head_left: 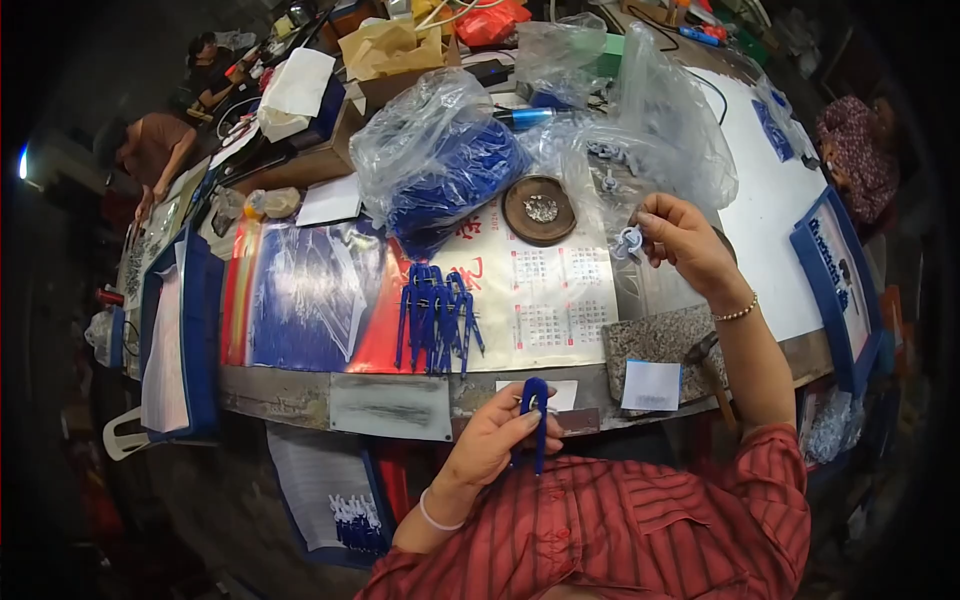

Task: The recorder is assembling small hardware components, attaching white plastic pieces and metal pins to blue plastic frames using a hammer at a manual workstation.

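My left hand (497,428), low at the table's front edge, is closed around a blue two-legged plastic piece (535,397) that resembles a drawing compass. Up at the right, my right hand (688,245) has its fingers pinched at a small white plastic piece (629,240) with a round end. Beyond that hand, similar small pale parts (609,181) lie on the table. A bunch of blue two-legged pieces (432,315) lies side by side on the calendar sheet (555,330). Behind it stands a round brown dish (520,228) with tiny shiny metal bits inside.
A clear bag of blue parts (450,170) bulks behind the sheet. Blue trays stand at the left (205,330) and right (868,350); another low tray (300,490) holds finished-looking pieces. A hammer (708,360) rests by a stone slab (650,342). Other people (150,150) sit around the table.
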`<move>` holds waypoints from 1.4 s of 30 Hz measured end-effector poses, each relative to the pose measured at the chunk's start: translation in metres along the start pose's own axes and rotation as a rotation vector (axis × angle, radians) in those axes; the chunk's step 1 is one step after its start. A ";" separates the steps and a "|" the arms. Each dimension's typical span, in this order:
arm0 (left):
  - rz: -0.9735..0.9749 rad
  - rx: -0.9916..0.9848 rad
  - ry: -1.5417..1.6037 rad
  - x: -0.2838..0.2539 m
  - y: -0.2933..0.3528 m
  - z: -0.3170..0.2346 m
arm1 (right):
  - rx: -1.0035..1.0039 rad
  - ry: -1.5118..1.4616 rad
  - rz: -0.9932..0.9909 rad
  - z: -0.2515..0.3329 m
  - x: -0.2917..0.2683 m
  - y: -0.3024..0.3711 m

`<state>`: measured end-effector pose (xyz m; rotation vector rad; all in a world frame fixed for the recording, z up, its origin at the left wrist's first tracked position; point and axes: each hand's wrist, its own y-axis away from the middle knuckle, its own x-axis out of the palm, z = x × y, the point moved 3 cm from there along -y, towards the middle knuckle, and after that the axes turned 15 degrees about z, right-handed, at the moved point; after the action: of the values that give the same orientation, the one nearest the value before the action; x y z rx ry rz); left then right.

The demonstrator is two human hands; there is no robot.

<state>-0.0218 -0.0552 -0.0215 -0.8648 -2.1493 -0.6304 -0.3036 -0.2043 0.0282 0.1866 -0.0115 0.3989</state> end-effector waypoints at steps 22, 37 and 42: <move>0.007 0.048 0.088 -0.002 -0.014 0.005 | -0.187 1.104 -0.420 -0.014 -0.053 -0.041; 0.189 -0.110 -0.135 0.033 -0.024 0.006 | 0.125 -0.331 0.179 -0.035 0.089 0.073; 0.171 -0.145 -0.195 0.043 -0.019 0.009 | 0.130 -0.467 0.227 -0.044 0.095 0.078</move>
<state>-0.0618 -0.0454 0.0029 -1.2188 -2.1903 -0.6425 -0.2477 -0.0890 0.0034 0.4063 -0.4705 0.5752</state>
